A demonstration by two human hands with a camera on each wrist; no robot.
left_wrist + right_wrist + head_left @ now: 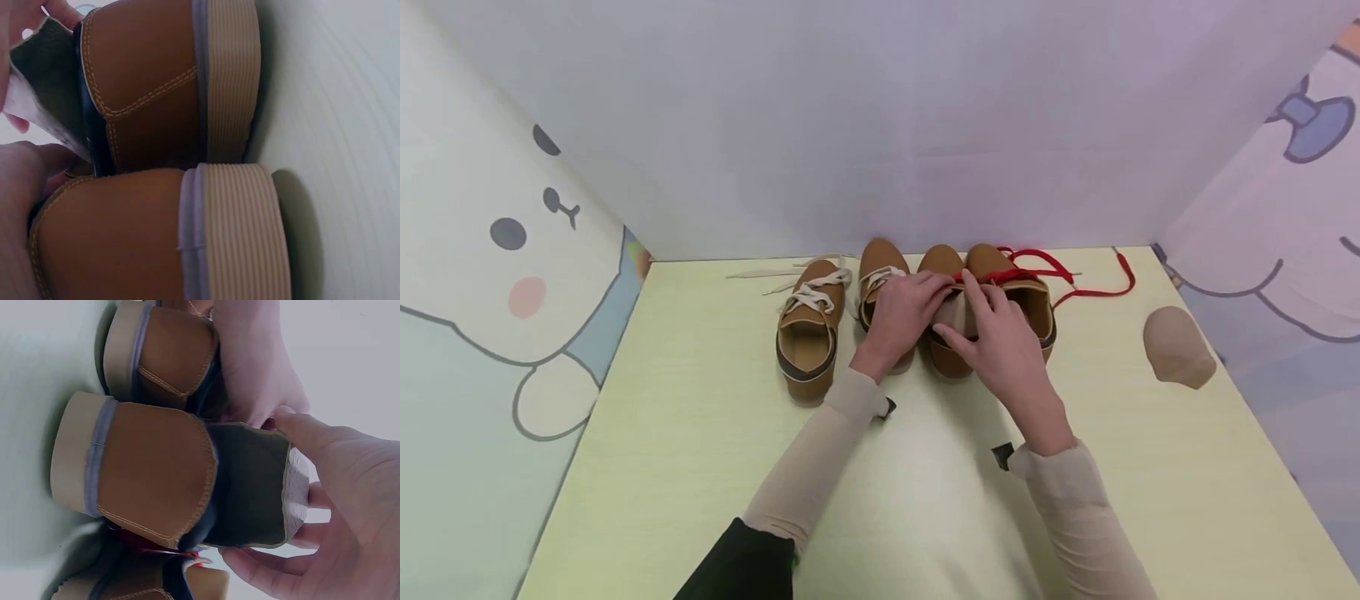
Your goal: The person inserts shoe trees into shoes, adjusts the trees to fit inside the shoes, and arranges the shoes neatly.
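I have a dark-backed, pale-edged insert [250,487] sticking up from the opening of the third shoe [156,465] from the left in a row of four brown ones. My right hand [1007,342] holds it, partly spread, thumb on one side and fingers round the other. My left hand [901,312] reaches over the second shoe [880,252] to the third one's lacing; its fingertips are too hidden for me to tell whether they grip anything. I judge that a crooked push or pull could snag the insert on the collar or crease it, and uneven force could tip the shoe against its neighbours. The loose red lace [1105,293] beside the rightmost shoe [982,258] might also catch on my fingers. That shoe shows tan lining inside; the leftmost shoe [808,387] shows a tan insole, while my left hand covers much of the second's opening. Farther right, a rounded beige piece [1178,347] lies on the table [685,433].
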